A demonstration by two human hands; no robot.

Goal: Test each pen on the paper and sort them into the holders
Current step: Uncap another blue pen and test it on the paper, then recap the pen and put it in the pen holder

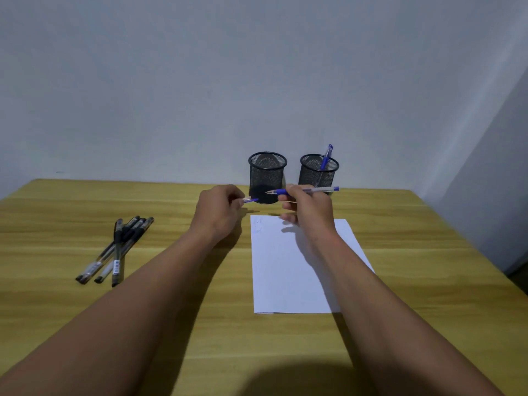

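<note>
Far to my left, four black pens [115, 250] lie bunched on the table [400, 224], untested as far as I can judge, and well apart from everything else. They can wait.

My left hand [220, 211] has its grip pinched around the blue cap [251, 199], open end pointing right toward the pen. My right hand [307, 208] has its grip closed on the blue pen [303, 191], held level above the top of the paper [288, 267], with the bare tip pointing left at the cap. The two are near each other but not touching.

A couple of faint scribbles sit at the paper's top left corner, so I judge this pen is either about to be tried or about to be capped; I cannot tell which. If capping, I should line tip and cap on one axis and push straight, so the tip does not mark my fingers.

Behind my hands stands the left holder [267, 175], which looks empty. Just beside it, the right holder [318, 172] already carries one upright blue pen [326, 157]. A working blue pen probably belongs there; I should lift clear of the rim and drop it in without knocking the holder.
</note>
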